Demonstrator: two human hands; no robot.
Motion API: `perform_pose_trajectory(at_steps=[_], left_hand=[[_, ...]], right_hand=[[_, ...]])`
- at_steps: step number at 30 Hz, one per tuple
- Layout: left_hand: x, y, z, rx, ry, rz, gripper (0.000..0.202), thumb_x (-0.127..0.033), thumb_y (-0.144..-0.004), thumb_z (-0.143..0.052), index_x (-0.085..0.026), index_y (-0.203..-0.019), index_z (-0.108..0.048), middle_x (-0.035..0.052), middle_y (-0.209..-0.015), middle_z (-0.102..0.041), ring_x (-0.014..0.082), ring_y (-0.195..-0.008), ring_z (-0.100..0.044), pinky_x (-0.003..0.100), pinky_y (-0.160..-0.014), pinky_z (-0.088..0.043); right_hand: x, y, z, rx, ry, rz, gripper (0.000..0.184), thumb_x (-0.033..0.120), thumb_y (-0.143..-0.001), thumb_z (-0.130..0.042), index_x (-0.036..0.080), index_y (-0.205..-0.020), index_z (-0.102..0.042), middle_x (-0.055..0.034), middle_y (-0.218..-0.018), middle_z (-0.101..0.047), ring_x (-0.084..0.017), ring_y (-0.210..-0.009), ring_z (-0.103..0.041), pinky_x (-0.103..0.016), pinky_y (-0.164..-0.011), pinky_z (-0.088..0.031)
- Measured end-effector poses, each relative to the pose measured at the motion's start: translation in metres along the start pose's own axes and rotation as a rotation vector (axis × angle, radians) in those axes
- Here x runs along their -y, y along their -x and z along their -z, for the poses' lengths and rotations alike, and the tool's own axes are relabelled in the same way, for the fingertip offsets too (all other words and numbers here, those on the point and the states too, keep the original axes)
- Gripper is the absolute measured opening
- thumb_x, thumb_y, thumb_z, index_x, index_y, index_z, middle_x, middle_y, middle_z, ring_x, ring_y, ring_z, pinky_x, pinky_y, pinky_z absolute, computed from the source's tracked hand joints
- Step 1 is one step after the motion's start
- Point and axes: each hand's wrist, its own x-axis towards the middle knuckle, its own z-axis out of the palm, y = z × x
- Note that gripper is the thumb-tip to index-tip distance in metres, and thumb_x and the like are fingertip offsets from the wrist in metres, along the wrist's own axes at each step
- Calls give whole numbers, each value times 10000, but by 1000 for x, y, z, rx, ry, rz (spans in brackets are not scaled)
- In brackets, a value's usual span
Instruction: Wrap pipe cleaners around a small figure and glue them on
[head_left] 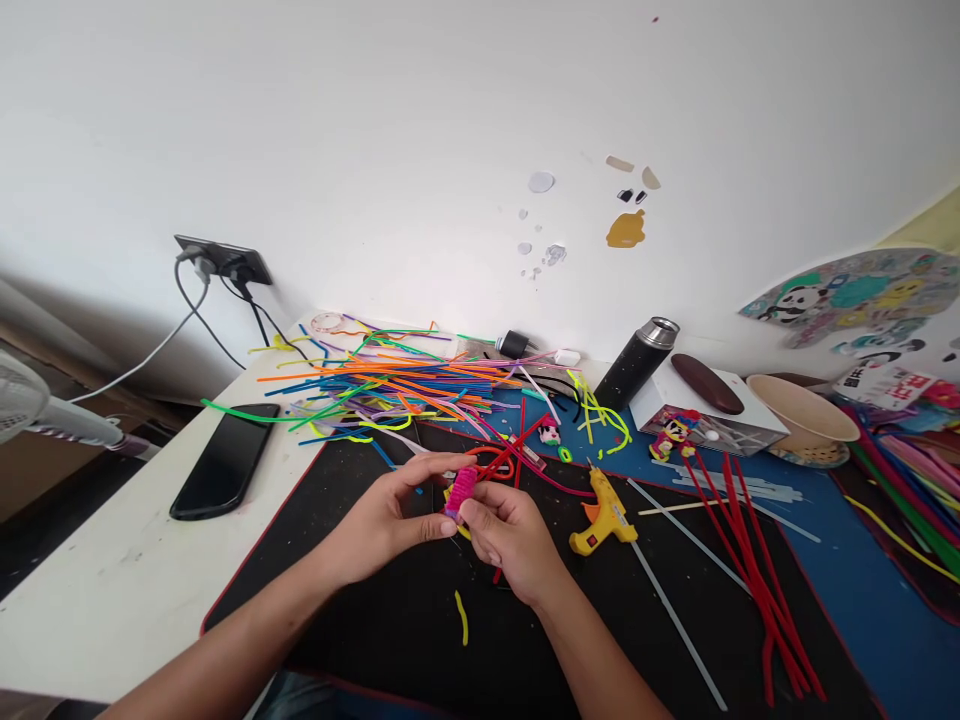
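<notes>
My left hand [386, 520] and my right hand [510, 540] meet over the black mat [360, 620], both pinched on a small pink coiled pipe-cleaner piece [461, 490]. A bit of yellow shows beneath the pink coil. Red pipe cleaners [510, 455] lie just behind my fingers. A short yellow pipe-cleaner scrap [463, 617] rests on the mat nearer me. A yellow glue gun [602, 512] lies to the right of my right hand.
A big heap of colored pipe cleaners [397, 385] covers the desk's back. A black phone [225, 460] lies left on the white desk. A dark flask [637, 363], white box [705, 410], bowl [802, 415] and long red pipe cleaners [750, 570] sit right.
</notes>
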Motion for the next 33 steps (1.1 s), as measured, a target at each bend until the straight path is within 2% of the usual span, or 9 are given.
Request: perform_pose_trajectory(at_steps=[3,6,10,14,20,23,26,30,33], left_hand=[[-19,0,12,51,-328,-114,542,-307,-848,-849,-328,-1370,-703,92,-1316,-710,305,-1248,-601,449,-1097,-472],[-29,1,14,122,-462,-179,523,-286,-907,-785,-330,-1416,-670,103,-1364,-693,297,-1263,-619,426,-1091,-495],[-25,0,14,160,-490,-219,406,-261,-939,-744,-290,-1344,-720,113,-1360,-712,283,-1254,-656,389,-1073,-522],[-17,1,15,97,-480,-198,420,-279,-911,-777,-280,-1328,-726,122,-1326,-730,294,-1231,-671,413,-1064,-541],[-16,4,8,18,-502,-227,389,-230,-934,-728,-286,-1319,-733,117,-1327,-710,278,-1217,-671,389,-1050,-543],[-14,4,6,-9,-402,-145,420,-255,-900,-773,-299,-1316,-736,117,-1322,-697,284,-1176,-670,337,-897,-594],[-11,6,10,36,-217,16,491,-302,-866,-814,-289,-1346,-712,119,-1309,-684,260,-1060,-682,290,-756,-596],[-6,6,22,171,42,219,535,-346,-889,-780,-250,-1403,-667,66,-1036,-712,166,-776,-637,282,-661,-589],[-5,2,29,220,147,293,569,-348,-854,-815,-219,-1389,-671,37,-882,-690,167,-736,-626,260,-592,-571]], right_hand=[[4,1,1,9,78,-8,446,572,-798,-852,152,-882,-730,85,-545,-485,-42,-399,-288,-224,-410,-189],[3,0,0,12,156,-5,457,589,-811,-832,151,-866,-715,71,-571,-517,-46,-414,-314,-222,-414,-207],[-3,-3,0,1,178,-1,483,614,-821,-811,147,-895,-709,72,-575,-507,-53,-425,-326,-222,-420,-225],[-7,-3,-1,0,187,-2,469,603,-843,-791,146,-920,-717,75,-580,-492,-60,-437,-331,-224,-427,-244],[-1,-4,-3,-3,242,6,460,607,-865,-755,157,-953,-724,83,-557,-469,-76,-442,-357,-226,-433,-258],[0,-4,-2,5,257,4,451,610,-870,-748,160,-895,-717,88,-535,-447,-75,-433,-346,-229,-434,-256],[-1,-3,1,35,275,-1,442,599,-880,-748,164,-822,-704,92,-517,-420,-74,-431,-342,-232,-437,-250],[2,-1,1,58,299,-13,441,599,-876,-755,159,-852,-742,89,-529,-419,-76,-443,-350,-233,-446,-253],[5,0,-1,87,322,-25,461,622,-870,-749,161,-849,-757,74,-559,-453,-76,-448,-354,-234,-448,-258]])
